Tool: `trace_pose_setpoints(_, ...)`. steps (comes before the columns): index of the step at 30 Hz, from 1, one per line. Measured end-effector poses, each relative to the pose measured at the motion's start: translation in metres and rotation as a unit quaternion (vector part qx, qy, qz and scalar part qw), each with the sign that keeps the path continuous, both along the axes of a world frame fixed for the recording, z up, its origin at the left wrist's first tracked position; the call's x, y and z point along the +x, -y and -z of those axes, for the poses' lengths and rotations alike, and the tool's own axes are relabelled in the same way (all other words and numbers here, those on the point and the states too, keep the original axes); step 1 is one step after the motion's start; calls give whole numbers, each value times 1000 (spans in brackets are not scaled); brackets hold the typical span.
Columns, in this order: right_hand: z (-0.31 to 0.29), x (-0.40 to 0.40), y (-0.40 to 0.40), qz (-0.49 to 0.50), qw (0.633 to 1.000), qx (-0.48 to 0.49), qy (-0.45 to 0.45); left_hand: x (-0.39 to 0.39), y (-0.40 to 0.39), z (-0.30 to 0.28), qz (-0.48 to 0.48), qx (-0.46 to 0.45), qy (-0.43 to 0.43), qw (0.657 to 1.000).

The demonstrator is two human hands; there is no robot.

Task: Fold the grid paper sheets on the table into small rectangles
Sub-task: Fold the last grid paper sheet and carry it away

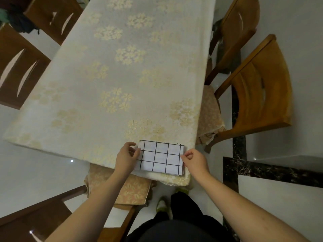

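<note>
Now done: grid paper [161, 157] on the surface [122, 67] is already a small folded rectangle.
My grip: left hand [126, 158] and right hand [194, 160] pinch its side edges.
Left: maybe one more fold.

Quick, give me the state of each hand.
Left hand: pinching the left edge of the folded grid paper.
Right hand: pinching its right edge.

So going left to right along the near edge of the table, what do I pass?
Left hand → grid paper, lying on the tablecloth → right hand → wooden chair beyond the table's corner.
</note>
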State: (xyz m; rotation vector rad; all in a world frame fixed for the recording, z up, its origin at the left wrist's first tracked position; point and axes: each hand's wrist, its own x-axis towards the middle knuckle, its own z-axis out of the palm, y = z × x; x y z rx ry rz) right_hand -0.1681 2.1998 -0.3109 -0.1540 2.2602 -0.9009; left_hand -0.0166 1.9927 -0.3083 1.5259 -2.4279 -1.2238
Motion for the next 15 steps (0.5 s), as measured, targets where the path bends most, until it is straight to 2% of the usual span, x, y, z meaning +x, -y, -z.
trace_pose_setpoints(2, -7, 1, -1, -18, 997, 22, -75, 4, -5, -3, 17, -87, -46, 995)
trace_pose_setpoints(4, -9, 5, 0, -74, 978, 16, -196, 8, -14, -4, 123, -190, -87, 970)
trace_pose_setpoints(6, -9, 13, 4, -153, 941, -13, -300, 11, -26, 1, 274, -269, -114, 916)
trace_pose_setpoints(8, -5, 24, 13, -213, 910, -24, -355, 12, -35, 8, 383, -305, -119, 864)
trace_pose_setpoints(9, -1, 31, 18, -237, 896, -19, -376, 12, -38, 13, 406, -318, -112, 849)
trace_pose_setpoints(11, 8, 44, 30, -284, 876, 9, -390, 11, -39, 23, 408, -335, -91, 844)
trace_pose_setpoints(15, 25, 54, 44, -326, 878, 71, -342, 7, -38, 35, 409, -332, -42, 849)
